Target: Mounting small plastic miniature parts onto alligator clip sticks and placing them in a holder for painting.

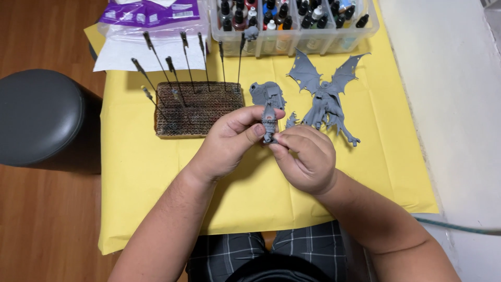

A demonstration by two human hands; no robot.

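Observation:
My left hand pinches a small grey miniature part between thumb and fingers. From the right, my right hand meets the same part, its fingertips touching the lower end. Both hands hover over a yellow paper sheet that covers the table. Just behind the held part lies another grey model piece. A grey winged figure lies on the sheet to the right of it. A tiny grey fragment rests beside my right hand.
A corrugated cardboard block stuck with several clip-tipped sticks stands at left. Clear bins of paint bottles line the back edge, beside a plastic bag on white paper. A dark round stool sits left, a pale surface right.

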